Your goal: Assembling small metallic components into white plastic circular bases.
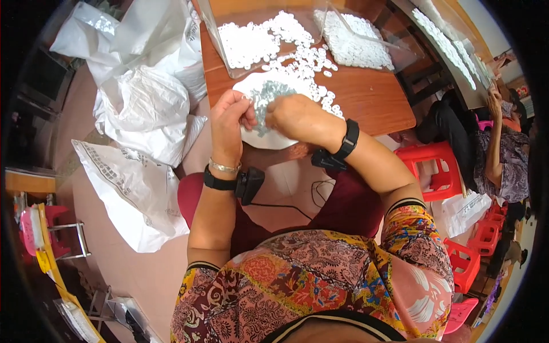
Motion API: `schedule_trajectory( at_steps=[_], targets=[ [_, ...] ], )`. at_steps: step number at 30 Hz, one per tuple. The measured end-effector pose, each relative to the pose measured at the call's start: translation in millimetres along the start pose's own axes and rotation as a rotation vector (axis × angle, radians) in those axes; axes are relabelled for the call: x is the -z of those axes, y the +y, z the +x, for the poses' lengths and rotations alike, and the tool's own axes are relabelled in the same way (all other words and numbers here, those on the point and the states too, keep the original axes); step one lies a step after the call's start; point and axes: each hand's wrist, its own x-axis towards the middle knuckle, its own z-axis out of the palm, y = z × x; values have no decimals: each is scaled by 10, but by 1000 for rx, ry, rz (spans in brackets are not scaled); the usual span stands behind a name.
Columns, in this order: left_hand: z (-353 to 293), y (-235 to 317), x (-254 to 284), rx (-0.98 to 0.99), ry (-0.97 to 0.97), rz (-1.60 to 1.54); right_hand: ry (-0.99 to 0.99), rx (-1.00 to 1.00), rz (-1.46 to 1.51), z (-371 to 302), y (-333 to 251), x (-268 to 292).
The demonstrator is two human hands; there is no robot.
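A round white plate [267, 141] lies at the table's near edge, with a pile of tiny grey metal-looking pieces [278, 88] on it. Over its left side, my left hand [230, 110] is closed, thumb and fingertips pinching what looks like a small white oval piece. My right hand [303, 117] hovers above the plate's right part, fingers curled together toward the grey pile. Whatever its fingertips hold is too small to make out. Just beyond the plate, many loose white oval pieces with a dark centre [306, 62] are scattered across the wooden table [372, 103].
A clear tray [231, 71] heaped with white pieces stands at the back left; rows of them [357, 43] fill another at the back right. White sacks [143, 108] crowd the floor at left. Red stools [432, 171] and another seated person [503, 154] are to the right.
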Motion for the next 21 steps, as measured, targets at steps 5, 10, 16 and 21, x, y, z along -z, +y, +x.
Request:
schedule_trajectory(
  at_steps=[5,10,16,21],
  targets=[
    [4,5,35,28,24,-9,-9,24,-111,61,-50,-55],
    [-10,17,-26,27,58,-59,-20,-75,2,78,22,-51],
    [-54,-48,-180,59,-2,-36,175,-322,690,1,197,192],
    [-122,-104,-345,141,-49,-68,168,-402,1114,-33,301,180]
  ],
)
